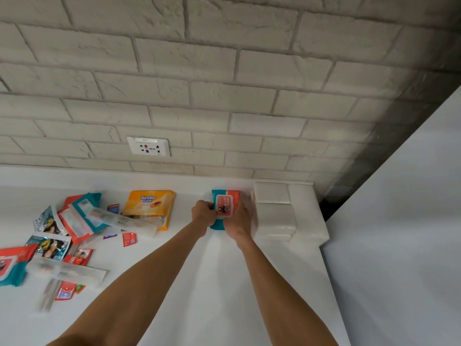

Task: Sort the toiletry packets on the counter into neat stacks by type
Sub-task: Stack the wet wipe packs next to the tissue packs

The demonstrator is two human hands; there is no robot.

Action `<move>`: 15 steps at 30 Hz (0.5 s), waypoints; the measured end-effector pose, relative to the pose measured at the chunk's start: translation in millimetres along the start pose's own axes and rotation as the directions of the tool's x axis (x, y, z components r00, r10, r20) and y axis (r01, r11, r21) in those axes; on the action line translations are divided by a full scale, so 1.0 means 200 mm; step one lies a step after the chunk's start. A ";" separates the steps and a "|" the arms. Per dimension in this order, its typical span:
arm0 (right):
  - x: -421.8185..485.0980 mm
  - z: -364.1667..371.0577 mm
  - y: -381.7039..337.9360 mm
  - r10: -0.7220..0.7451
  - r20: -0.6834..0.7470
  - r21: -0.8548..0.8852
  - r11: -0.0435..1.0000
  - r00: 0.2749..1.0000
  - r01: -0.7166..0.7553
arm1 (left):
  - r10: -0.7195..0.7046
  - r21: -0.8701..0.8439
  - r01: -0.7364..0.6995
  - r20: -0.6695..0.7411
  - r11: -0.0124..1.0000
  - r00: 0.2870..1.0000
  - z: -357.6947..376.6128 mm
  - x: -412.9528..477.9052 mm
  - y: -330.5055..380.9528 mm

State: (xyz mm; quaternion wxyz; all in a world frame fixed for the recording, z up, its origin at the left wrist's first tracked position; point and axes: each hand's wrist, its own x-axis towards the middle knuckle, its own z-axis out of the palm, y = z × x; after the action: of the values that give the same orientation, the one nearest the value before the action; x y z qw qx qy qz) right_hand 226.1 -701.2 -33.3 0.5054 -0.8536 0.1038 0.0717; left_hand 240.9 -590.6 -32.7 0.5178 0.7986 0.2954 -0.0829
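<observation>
Clasping one wipes pack (225, 208), left grip (203, 215) and right grip (238, 221).

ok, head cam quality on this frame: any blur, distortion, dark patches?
Head view: loose packets at lower left smear with blur, while the wipes pack gripped by left hand and right hand looks fairly sharp; head view: wide-angle bowing bends the brick wall courses; head view: its right corner sinks into shadow, the counter reads bright white.
</observation>
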 end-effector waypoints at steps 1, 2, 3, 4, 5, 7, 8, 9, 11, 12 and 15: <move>0.01 0.00 0.00 -0.007 -0.011 -0.022 1.000 1.000 0.007 | 0.010 0.002 -0.010 -0.012 1.000 1.000 0.01 0.00 0.00; 0.01 0.00 -0.01 -0.017 -0.012 -0.049 0.999 1.000 0.017 | 0.017 0.000 -0.017 -0.022 1.000 1.000 0.02 0.00 0.00; 0.00 -0.01 -0.02 -0.022 -0.012 -0.055 0.998 1.000 0.021 | 0.026 -0.003 -0.026 -0.029 1.000 0.999 0.02 0.00 0.00; 0.00 -0.01 -0.03 -0.016 -0.005 -0.038 0.999 1.000 0.016 | 0.034 -0.002 -0.034 -0.036 0.999 0.999 0.03 0.01 0.00; 0.00 -0.02 -0.04 -0.014 -0.004 -0.014 1.000 1.000 0.014 | 0.040 0.001 -0.040 -0.041 0.999 0.998 0.03 0.01 0.00; 0.00 -0.04 -0.05 0.013 0.005 0.064 0.998 1.000 -0.013 | 0.049 0.008 -0.049 -0.045 0.999 0.998 0.04 0.02 0.00; 0.00 -0.04 -0.04 0.006 0.003 0.099 0.995 1.000 -0.007 | 0.056 0.009 -0.056 -0.044 0.998 0.997 0.03 0.03 0.01; 0.01 -0.04 -0.03 -0.017 -0.004 0.115 0.993 1.000 0.018 | 0.060 0.006 -0.060 -0.039 0.998 0.997 0.03 0.03 0.01; 0.00 -0.04 -0.02 -0.053 -0.015 0.138 0.989 0.998 0.055 | 0.069 0.001 -0.069 -0.028 0.998 0.997 0.03 0.03 0.01; 0.01 -0.04 -0.01 -0.066 -0.022 0.138 0.988 0.998 0.069 | 0.075 0.002 -0.075 -0.025 0.997 0.997 0.03 0.03 0.01; -0.01 -0.05 0.00 -0.117 -0.057 0.009 0.993 0.992 0.117 | 0.112 0.012 -0.112 -0.012 0.994 0.994 0.02 0.01 0.00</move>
State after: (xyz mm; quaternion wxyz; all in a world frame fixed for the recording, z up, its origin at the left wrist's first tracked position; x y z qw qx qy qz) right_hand 224.9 -709.5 -28.0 0.5109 -0.8568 0.0683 0.0170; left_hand 243.3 -592.4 -36.2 0.5150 0.8175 0.2530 -0.0502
